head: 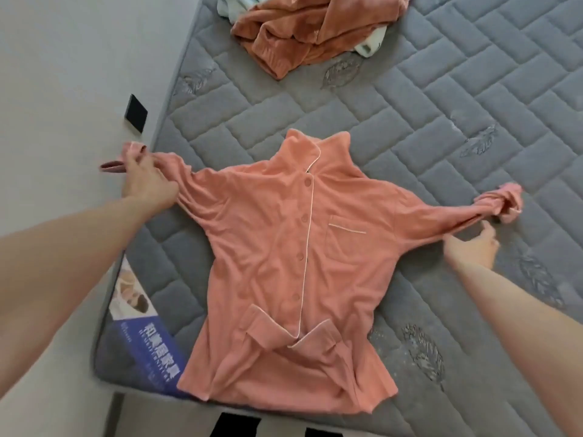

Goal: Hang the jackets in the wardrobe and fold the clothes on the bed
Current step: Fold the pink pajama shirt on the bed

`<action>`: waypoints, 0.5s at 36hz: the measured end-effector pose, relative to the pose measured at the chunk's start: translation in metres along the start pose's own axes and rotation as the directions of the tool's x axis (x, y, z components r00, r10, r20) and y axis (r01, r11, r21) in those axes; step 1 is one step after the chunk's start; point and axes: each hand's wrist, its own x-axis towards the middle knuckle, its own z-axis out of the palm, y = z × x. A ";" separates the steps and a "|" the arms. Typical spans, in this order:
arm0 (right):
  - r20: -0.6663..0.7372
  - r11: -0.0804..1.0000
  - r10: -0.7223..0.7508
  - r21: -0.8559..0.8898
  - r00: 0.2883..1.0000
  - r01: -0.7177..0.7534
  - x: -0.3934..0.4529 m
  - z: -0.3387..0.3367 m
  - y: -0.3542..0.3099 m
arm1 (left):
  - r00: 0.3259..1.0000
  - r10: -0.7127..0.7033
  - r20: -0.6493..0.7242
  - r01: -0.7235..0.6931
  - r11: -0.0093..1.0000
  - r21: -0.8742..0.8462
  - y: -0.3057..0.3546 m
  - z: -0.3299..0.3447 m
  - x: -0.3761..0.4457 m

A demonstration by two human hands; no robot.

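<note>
Two bare hands work one garment: a salmon-pink button-front pyjama shirt [284, 266] lying face up and spread flat on the grey quilted mattress [410, 99] of the bed, collar pointing away, hem near the mattress's close edge. Left hand [148, 184] is closed around the shirt's left-side sleeve near the cuff, holding it stretched out past the mattress edge, toward the wall. Right hand [473, 250] sits just beside the other sleeve, fingers loosely open and gripping nothing, index finger pointing at the bunched cuff [504, 206]. Both sleeves extend sideways. White piping runs down the placket and across the chest pocket. At the far end of the mattress lies a crumpled orange fleece garment [303, 29], well apart from the shirt.
</note>
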 end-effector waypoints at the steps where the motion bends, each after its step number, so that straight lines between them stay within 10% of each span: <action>1: 0.078 0.998 0.051 -0.046 0.996 -0.047 -0.024 0.009 0.014 | 0.998 -0.016 0.057 0.017 1.000 -0.011 -0.011 0.012 -0.023; 9: 0.433 0.958 0.267 -0.216 0.861 -0.189 -0.206 0.051 0.121 | 0.845 -0.392 0.364 0.430 0.903 -0.024 -0.110 0.090 -0.195; 18: 0.382 0.886 0.239 -0.463 0.893 -0.039 -0.235 0.040 0.162 | 0.779 -0.368 0.509 0.316 0.930 0.189 -0.158 0.117 -0.278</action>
